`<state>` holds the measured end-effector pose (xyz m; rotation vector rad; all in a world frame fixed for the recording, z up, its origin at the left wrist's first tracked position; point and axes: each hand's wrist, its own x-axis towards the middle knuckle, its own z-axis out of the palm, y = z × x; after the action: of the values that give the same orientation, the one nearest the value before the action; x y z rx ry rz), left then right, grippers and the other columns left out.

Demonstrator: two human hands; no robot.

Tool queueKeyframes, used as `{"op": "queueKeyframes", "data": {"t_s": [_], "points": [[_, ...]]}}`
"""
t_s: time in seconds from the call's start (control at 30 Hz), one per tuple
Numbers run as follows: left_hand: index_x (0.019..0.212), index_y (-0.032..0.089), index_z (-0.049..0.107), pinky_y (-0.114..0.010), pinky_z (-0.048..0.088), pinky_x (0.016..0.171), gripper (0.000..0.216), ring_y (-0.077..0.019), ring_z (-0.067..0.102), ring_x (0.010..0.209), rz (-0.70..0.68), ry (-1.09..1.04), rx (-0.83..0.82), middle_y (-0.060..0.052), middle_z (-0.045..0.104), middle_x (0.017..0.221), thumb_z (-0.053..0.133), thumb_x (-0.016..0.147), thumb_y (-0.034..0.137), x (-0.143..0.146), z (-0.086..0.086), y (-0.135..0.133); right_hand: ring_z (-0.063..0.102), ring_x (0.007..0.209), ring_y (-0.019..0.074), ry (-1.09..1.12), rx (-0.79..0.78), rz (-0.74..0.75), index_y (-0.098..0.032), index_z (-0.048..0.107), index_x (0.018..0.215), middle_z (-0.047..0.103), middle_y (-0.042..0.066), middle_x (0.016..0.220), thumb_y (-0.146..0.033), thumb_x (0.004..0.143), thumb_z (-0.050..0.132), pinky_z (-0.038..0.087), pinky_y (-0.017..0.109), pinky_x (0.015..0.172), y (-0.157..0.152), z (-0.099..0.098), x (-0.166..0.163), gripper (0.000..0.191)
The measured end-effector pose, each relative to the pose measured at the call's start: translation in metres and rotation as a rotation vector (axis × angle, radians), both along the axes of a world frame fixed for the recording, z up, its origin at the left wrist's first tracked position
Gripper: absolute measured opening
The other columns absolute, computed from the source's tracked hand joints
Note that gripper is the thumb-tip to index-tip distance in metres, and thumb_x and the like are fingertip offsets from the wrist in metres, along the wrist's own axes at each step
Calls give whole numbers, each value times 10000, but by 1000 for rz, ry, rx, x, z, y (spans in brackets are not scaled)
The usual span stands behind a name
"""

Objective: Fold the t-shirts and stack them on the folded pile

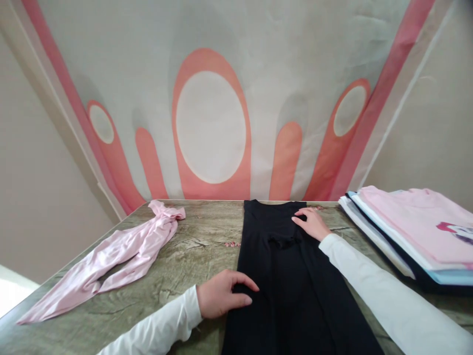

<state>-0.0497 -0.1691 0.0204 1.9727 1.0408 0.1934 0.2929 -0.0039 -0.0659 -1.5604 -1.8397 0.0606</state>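
Black trousers (291,276) lie spread out on the wooden-patterned table, waistband at the far edge and legs running toward me out of the bottom of the view. My left hand (225,293) rests at the left edge of the trousers, thumb and fingers apart over the cloth. Near the waistband on the right side is my right hand (311,223), its fingers bent a little and touching the fabric, thumb apart from them. Neither hand grips the cloth as far as I can see.
Pink trousers (121,259), crumpled, lie along the left of the table (207,251). At the right is a stack of folded clothes (417,227) with a pink printed top uppermost. A wall covering (266,64) with pink and white shapes rises behind the table.
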Motion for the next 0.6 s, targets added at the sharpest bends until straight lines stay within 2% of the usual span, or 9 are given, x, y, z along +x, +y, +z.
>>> {"op": "queueKeyframes", "data": {"t_s": [0.1, 0.17, 0.23, 0.3, 0.37, 0.47, 0.6], "points": [[1050, 241, 603, -177, 381, 483, 323, -91, 496, 487, -14, -2, -123, 46, 554, 586, 565, 750, 354, 10, 2, -17, 518, 968, 203, -1, -36, 93, -175, 636, 838, 568, 85, 1000, -383, 737, 549, 364, 350, 901, 8, 3, -6, 247], [1132, 235, 544, -187, 395, 460, 402, -92, 496, 429, -102, -29, -314, 50, 532, 525, 540, 772, 415, 11, 3, -20, 526, 961, 198, -17, -60, 133, -170, 630, 841, 569, 85, 991, -354, 740, 555, 375, 343, 892, 12, 7, -10, 223], [1210, 214, 464, -207, 421, 448, 495, -104, 519, 400, -210, -52, -570, 40, 545, 507, 500, 792, 477, 5, 3, -13, 540, 936, 193, -46, -90, 168, -162, 624, 847, 578, 84, 959, -311, 739, 561, 393, 334, 869, 15, 13, -12, 195], [1215, 191, 441, -221, 439, 435, 523, -116, 542, 390, -203, -76, -699, 21, 570, 512, 473, 800, 508, -5, 2, 5, 552, 923, 192, -82, -122, 211, -159, 620, 856, 588, 82, 947, -279, 738, 563, 406, 329, 855, 16, 19, -11, 178], [1130, 165, 495, -221, 456, 437, 478, -124, 575, 429, -16, -147, -591, -3, 600, 555, 505, 786, 497, -15, -3, 31, 553, 945, 199, -118, -146, 247, -159, 617, 895, 591, 89, 984, -273, 735, 570, 404, 336, 869, 16, 24, -9, 203], [999, 116, 537, -229, 501, 506, 362, -142, 629, 587, 388, -349, -300, -51, 640, 698, 604, 750, 370, -25, -15, 77, 520, 1027, 225, -165, -146, 238, -149, 592, 1004, 573, 115, 1081, -270, 736, 569, 372, 376, 920, 11, 32, -12, 295], [1033, 80, 514, -239, 517, 672, 312, -129, 636, 686, 778, -653, -189, -61, 646, 732, 611, 738, 108, -21, -30, 139, 453, 1117, 242, -195, -110, 306, -141, 569, 1071, 549, 127, 1148, -266, 758, 531, 333, 416, 965, -15, 43, -41, 338]]}}
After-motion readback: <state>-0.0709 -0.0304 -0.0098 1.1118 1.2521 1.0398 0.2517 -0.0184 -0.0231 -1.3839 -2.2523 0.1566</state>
